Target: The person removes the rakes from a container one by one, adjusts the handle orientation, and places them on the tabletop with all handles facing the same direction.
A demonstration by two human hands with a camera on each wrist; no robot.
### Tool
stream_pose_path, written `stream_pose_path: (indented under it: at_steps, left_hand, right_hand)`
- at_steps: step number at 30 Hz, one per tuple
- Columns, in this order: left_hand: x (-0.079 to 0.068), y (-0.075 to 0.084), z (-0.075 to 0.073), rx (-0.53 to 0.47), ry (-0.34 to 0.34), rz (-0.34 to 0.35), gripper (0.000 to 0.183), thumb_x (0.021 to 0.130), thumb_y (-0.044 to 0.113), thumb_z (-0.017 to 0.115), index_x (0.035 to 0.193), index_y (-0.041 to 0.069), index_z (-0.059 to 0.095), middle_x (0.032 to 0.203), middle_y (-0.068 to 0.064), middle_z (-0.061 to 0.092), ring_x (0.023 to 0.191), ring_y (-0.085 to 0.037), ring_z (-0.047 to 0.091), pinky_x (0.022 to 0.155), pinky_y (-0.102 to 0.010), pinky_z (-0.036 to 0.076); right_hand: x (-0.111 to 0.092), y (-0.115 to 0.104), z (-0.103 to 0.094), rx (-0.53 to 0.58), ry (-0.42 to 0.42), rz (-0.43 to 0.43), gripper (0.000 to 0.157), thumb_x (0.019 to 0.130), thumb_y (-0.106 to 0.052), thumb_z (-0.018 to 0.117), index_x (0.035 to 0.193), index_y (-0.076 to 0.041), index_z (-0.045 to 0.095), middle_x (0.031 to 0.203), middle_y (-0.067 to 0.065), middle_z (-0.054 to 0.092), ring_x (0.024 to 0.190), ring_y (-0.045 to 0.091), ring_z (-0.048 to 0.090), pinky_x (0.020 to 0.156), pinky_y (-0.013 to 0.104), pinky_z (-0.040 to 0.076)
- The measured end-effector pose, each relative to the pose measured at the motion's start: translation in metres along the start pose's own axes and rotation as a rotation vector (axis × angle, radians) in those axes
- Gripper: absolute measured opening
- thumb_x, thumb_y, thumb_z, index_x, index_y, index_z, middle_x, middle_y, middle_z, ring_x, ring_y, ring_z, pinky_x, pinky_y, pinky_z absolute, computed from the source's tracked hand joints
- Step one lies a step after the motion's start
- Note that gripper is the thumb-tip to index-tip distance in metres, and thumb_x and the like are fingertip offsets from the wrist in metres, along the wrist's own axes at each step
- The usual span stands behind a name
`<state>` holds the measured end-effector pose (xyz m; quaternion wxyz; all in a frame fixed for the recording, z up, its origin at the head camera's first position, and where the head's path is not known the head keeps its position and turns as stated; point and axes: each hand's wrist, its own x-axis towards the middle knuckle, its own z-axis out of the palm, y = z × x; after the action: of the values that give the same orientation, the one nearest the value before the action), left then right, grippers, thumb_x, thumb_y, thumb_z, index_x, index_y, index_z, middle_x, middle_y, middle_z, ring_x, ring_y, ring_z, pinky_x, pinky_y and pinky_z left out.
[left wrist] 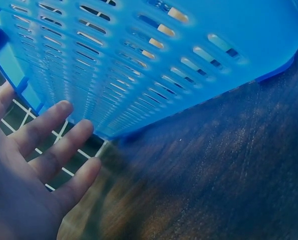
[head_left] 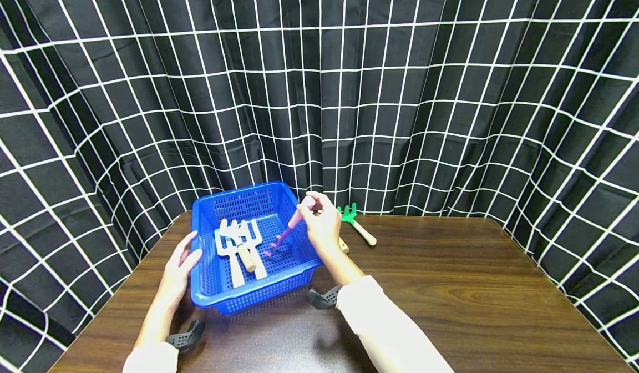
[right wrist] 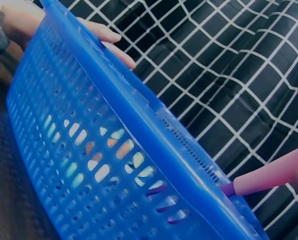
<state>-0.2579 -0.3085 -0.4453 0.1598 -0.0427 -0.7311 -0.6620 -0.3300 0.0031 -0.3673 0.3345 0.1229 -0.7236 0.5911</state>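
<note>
right hand [head_left: 324,226] pinches one pink rake [head_left: 295,219] beside three pale-handled tools [head_left: 237,273] in one blue basket [head_left: 272,290]; left hand [head_left: 177,262], fingers apart, touches it.

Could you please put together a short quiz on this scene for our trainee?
1. Multiple choice: which hand holds the pink-handled tool? A) left; B) right; C) both
2. Fill in the colour: the white tools lie in a ____ basket.
3. True or false: the green-headed tool lies inside the basket.

Key:
1. B: the right hand grips its handle.
2. Blue.
3. False: the green-headed tool lies outside it, on the table.
</note>
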Motion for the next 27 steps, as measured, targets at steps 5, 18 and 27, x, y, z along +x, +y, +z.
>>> stream_pose_path:
  at_steps: [5,18,27]
  left_hand:
    - [0.0,0.001,0.002,-0.002,0.0,-0.002,0.053,0.103,0.022,0.05,0.15,0.007,0.03,0.116,0.011,0.059,0.093,-0.011,0.065,0.072,-0.025,0.054]
    - [-0.002,-0.001,0.001,0.003,-0.007,0.025,0.052,0.104,0.021,0.048,0.15,0.007,0.03,0.117,0.01,0.058,0.095,-0.01,0.065,0.073,-0.025,0.054]
    - [-0.001,-0.001,0.001,-0.04,-0.014,0.04,0.052,0.103,0.019,0.049,0.149,0.005,0.03,0.116,0.011,0.06,0.094,-0.009,0.065,0.072,-0.025,0.054]
  right_hand:
    - [0.005,0.002,-0.011,0.018,0.001,0.012,0.029,0.081,-0.011,0.074,0.109,-0.005,0.069,0.084,0.006,0.071,0.076,0.018,0.062,0.063,0.025,0.047]
    - [0.014,-0.026,-0.037,0.315,0.007,0.022,0.025,0.087,0.006,0.064,0.111,0.008,0.059,0.075,0.03,0.066,0.09,0.035,0.065,0.07,0.02,0.047]
    - [0.021,-0.049,-0.058,0.26,0.111,0.095,0.021,0.081,0.01,0.064,0.102,0.013,0.06,0.088,0.025,0.066,0.07,0.009,0.057,0.062,0.015,0.046]
